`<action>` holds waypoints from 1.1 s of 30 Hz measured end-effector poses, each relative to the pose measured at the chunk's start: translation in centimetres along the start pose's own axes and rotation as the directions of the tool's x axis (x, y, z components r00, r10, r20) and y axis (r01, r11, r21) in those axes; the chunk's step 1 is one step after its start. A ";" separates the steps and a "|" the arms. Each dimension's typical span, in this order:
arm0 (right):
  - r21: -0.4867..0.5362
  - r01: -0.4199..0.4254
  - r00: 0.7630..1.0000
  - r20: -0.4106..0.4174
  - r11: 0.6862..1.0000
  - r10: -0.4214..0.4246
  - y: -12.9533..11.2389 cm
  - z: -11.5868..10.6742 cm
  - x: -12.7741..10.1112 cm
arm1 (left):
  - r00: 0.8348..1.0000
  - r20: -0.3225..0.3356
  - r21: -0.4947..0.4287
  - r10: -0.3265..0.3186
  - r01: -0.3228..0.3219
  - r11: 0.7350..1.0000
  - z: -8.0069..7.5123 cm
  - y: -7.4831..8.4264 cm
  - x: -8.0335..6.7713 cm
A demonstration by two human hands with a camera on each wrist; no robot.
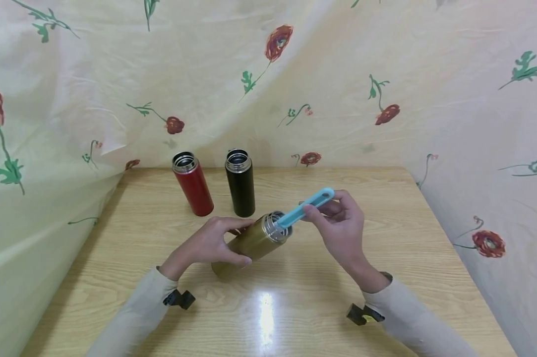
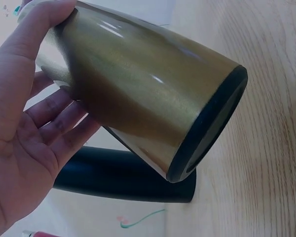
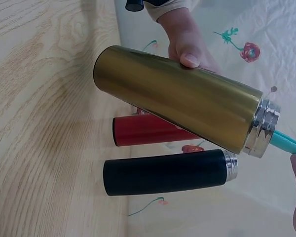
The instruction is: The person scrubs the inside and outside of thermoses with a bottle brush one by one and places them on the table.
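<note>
My left hand [image 1: 216, 241] grips a gold vacuum flask [image 1: 251, 242] round its body. The flask is tilted, its steel mouth facing up toward the right; in the left wrist view its dark base [image 2: 207, 126] shows. With thumb and fingers, my right hand [image 1: 341, 225] pinches a light blue handle [image 1: 306, 208] that has a hole near its end. The handle's lower end enters the flask's mouth, and whatever it carries inside is hidden. In the right wrist view the handle [image 3: 287, 143] sticks out past the steel neck [image 3: 263, 127].
A red flask [image 1: 194, 188] and a black flask [image 1: 241, 191] stand upright without lids behind the gold one, on the wooden table [image 1: 384, 307]. A flower-patterned cloth [image 1: 339, 59] hangs behind the table and along both sides.
</note>
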State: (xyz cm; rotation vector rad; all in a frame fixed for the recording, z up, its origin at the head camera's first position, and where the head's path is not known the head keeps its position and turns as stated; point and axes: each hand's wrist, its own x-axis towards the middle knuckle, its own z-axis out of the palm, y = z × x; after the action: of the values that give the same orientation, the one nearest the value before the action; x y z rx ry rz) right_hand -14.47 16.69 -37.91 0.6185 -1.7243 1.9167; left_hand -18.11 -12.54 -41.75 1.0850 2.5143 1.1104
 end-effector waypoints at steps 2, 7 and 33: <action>-0.002 0.000 1.000 -0.002 1.000 0.000 0.0 -0.1 0.1 | 1.000 -0.004 -0.003 0.005 -0.005 1.000 0.0 -0.1 0.0; 0.005 -0.016 1.000 -0.010 1.000 0.016 -0.3 -0.2 0.2 | 1.000 0.000 -0.053 0.000 0.000 0.999 0.0 -0.3 0.0; 0.048 0.009 0.999 -0.044 0.999 -0.007 -1.0 -0.7 0.9 | 1.000 0.011 -0.150 -0.026 0.027 0.988 0.2 -0.6 -0.2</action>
State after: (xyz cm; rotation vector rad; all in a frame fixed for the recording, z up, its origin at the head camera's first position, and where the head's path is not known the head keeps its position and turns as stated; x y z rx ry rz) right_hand -14.51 17.55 -36.64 0.5960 -1.6507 1.9571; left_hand -18.22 -12.81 -42.30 1.0117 2.3869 1.2614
